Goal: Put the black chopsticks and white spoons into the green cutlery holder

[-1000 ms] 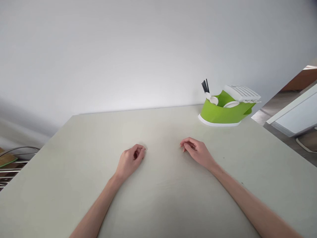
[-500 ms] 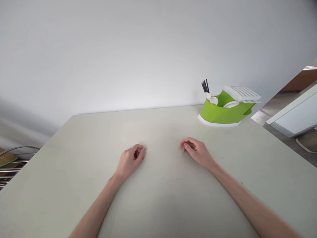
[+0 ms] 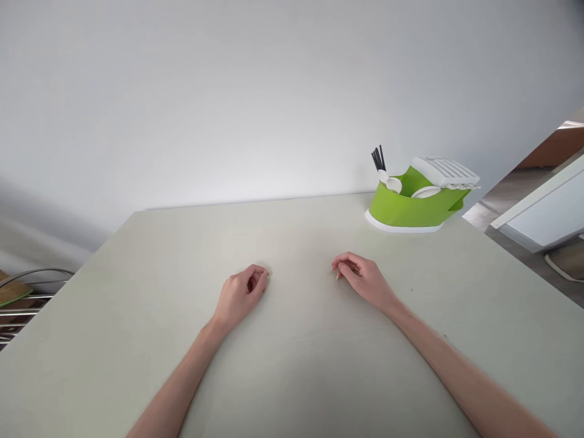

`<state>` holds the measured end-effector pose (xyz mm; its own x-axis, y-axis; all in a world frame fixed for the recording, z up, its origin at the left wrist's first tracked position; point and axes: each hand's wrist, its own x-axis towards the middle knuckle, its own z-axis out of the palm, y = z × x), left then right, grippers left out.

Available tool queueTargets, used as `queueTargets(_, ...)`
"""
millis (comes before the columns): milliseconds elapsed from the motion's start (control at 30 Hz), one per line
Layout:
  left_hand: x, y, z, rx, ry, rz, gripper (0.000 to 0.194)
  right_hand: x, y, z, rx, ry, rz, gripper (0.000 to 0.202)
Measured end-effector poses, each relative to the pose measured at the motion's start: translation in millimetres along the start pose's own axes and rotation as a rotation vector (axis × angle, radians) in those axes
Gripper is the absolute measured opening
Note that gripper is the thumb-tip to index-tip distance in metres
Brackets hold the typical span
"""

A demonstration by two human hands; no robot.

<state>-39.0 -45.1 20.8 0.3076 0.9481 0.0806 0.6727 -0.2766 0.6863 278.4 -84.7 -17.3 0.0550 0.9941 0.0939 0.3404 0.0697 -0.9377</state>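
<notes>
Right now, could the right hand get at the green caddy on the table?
Probably yes: the right hand seems to hold nothing, and the green caddy stands just beyond it, toward the table's far right corner, with nothing visible blocking the way.

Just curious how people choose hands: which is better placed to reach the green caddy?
Probably the right hand: it looks nearer the caddy and holds nothing visible. The left hand lies farther off.

The wall (image 3: 255, 109) is brightest low in the middle and gets grayer toward the corners, a big soft shadow lies on the near part of the table (image 3: 296, 243), and everything looks stretched and a bit fuzzy out at the sides.
</notes>
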Motion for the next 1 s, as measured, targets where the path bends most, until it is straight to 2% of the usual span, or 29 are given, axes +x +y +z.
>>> queueTargets(1000,-0.4,0.0,0.7,0.028,0.002,0.004,0.033,-0.7,-1.1,-0.7,0.021,0.01,-0.001,0.027)
